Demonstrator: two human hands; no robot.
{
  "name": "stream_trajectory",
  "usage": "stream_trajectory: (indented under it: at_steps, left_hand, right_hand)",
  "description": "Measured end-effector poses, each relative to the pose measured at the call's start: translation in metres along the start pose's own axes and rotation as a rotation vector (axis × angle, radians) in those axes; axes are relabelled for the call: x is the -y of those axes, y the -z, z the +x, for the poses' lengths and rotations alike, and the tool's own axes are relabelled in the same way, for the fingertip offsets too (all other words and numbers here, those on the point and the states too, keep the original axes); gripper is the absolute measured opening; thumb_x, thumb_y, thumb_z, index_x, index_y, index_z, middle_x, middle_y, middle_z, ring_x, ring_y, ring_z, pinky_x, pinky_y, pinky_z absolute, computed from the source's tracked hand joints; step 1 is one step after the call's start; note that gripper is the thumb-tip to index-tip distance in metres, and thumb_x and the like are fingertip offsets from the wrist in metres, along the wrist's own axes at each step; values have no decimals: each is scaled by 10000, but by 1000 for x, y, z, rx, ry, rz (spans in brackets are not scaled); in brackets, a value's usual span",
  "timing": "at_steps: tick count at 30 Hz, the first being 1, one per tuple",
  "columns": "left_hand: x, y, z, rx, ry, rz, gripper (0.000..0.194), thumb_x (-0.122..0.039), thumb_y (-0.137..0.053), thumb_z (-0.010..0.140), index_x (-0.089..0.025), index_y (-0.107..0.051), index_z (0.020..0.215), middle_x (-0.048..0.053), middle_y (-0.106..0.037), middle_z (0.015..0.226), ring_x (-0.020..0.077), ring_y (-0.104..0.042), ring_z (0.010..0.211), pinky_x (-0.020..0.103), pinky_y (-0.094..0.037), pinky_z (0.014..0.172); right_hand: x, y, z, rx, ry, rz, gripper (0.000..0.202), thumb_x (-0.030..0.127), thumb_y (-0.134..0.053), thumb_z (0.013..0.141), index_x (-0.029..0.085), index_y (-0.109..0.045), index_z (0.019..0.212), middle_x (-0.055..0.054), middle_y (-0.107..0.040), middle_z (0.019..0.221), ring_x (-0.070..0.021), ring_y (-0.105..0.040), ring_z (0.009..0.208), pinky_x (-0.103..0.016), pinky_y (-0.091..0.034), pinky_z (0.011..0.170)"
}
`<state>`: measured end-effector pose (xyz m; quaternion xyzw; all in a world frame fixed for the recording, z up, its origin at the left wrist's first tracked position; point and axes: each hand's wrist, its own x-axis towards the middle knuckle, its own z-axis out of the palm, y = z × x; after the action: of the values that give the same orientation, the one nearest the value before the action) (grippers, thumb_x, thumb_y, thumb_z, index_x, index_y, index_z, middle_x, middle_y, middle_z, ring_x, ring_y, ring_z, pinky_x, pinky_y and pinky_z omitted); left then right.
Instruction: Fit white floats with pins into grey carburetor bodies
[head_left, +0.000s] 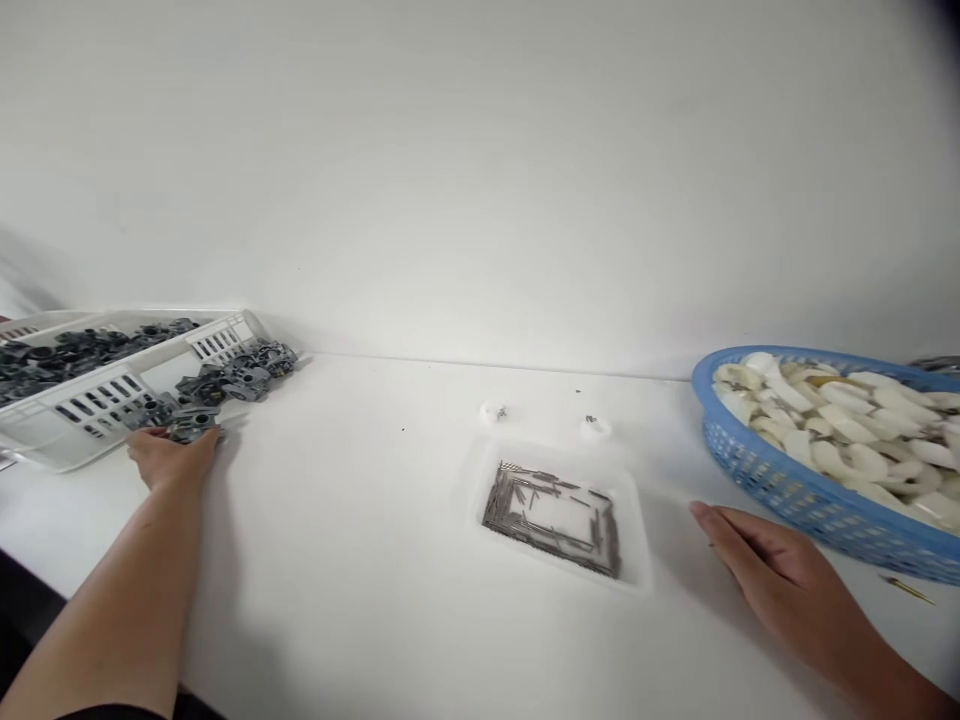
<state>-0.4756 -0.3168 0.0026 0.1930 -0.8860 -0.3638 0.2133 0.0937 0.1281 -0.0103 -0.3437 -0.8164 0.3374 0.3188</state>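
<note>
Castings (251, 370) of grey metal are heaped on the worktop (337, 520), well to the left of the tray (637, 525) of thin metal pins (551, 540). At the near end of that heap, beside the white basket (45, 430), a single casting (196, 428) is grasped between thumb and fingers by the left hand (171, 462). Since its neighbours look irregular and crowded, the piece is best gripped by its solid body and eased free without snagging. Just right of the tray, the right hand (787, 580) is loosely curled above the worktop; whether anything is enclosed by its fingers cannot be told. Its wrist is best held clear of the tray wall, so that the loose pins are not jolted. Farther right of the tray, curved white pieces (847, 420) are contained in the blue basket (750, 470), near which a brass-coloured pointed piece (909, 589) is seen.
</note>
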Motion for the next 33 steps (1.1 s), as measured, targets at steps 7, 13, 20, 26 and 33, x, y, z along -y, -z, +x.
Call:
stream_trajectory:
  at_steps: [7,13,20,26,33]
  left_hand:
    - [19,40,-48,141,-105,-8,680,-343,-855,564,-232,-494,1130,75,-673,1162,366,-633,1183,596,-490,1065]
    - [29,77,-121,198,-213,-17,662,-432,-802,635,-174,-525,1179,222,-669,1233,427,-661,1145,569,-524,991]
    - [30,107,-214,262,-377,-76,706,-399,-751,679,-205,-506,1312,173,-638,1312,354,-658,1107,526,-505,1034]
    - [15,116,-297,312,-489,-315,577,-338,-718,685,-216,-487,1199,121,-645,1189,249,-660,1024,412,-578,922]
    - [-17,109,-401,348,-668,-723,564,-397,-718,715,-268,-281,1048,103,-573,1159,222,-687,1055,403,-599,880]
  right_hand:
    - [16,3,-1,166,-18,126,522,568,-487,952,228,-183,699,30,-149,661,-116,-171,598,-300,-149,535]
    - [14,8,-1,171,72,96,524,559,-477,944,228,-171,676,43,-182,612,-106,-206,575,-281,-185,516]
    - [18,20,-7,202,132,34,513,555,-466,932,224,-233,617,46,-277,552,-113,-266,556,-276,-222,522]
    - [19,36,-6,142,127,-17,468,495,-426,966,219,-269,623,28,-356,560,-127,-303,574,-292,-225,553]
    - [15,41,-4,205,91,-95,418,472,-503,948,208,-421,633,1,-523,608,-131,-404,567,-290,-244,556]
